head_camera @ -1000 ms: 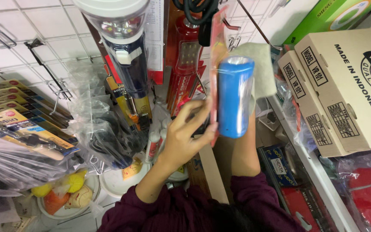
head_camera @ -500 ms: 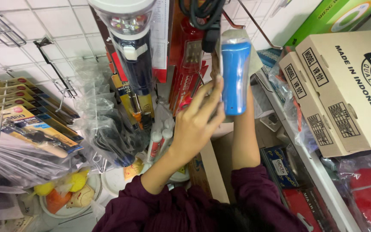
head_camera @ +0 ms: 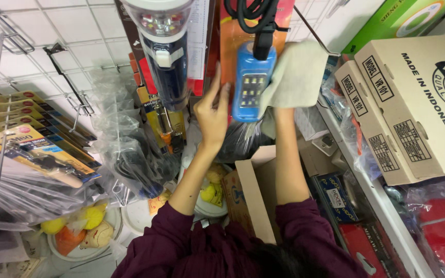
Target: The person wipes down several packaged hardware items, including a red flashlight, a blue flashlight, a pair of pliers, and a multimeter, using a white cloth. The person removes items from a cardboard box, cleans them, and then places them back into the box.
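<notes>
Right now my right hand (head_camera: 284,100) is mostly hidden under the pale cloth (head_camera: 297,74) it presses against the right side of the blue rechargeable lamp (head_camera: 251,85), so I cannot tell how tightly the fingers are closed beneath it. My left hand (head_camera: 213,110) is open, fingers spread upward, its fingertips just touching the lamp's left edge and grasping nothing. The lamp hangs upright against the orange backing card (head_camera: 233,31) on the white wire grid wall (head_camera: 68,31), with a coiled black cord (head_camera: 256,18) looped over its top. As I judge it, the weak point is that neither hand truly clasps the lamp: a hard wipe from the right could swing it sideways or lift it off whatever holds it, and it would drop toward the open cardboard carton (head_camera: 253,190) below. The cloth could also snag the cord and drag it down. To my left the big torch (head_camera: 163,49) hangs near my wrist, so a careless elbow could knock it or the plastic-bagged goods (head_camera: 124,149) beneath.
</notes>
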